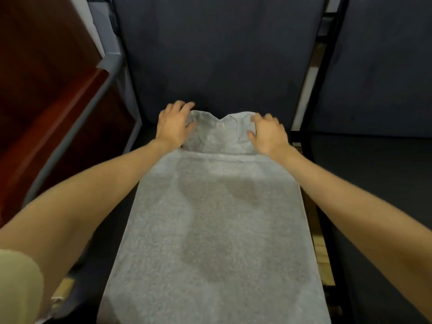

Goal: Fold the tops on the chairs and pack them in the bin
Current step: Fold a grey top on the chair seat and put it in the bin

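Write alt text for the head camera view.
Two bare hands, left hand and right hand, rest at the collar end of a grey top laid lengthwise on a dark chair seat, sides already folded in. A grey-framed bin stands left.

No readable text; neck label (220, 125) on grey top (217, 218) too blurred.

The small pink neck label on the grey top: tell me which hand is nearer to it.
Left, narrowly. The left hand rests on the collar left of the label; the right hand sits slightly farther right.
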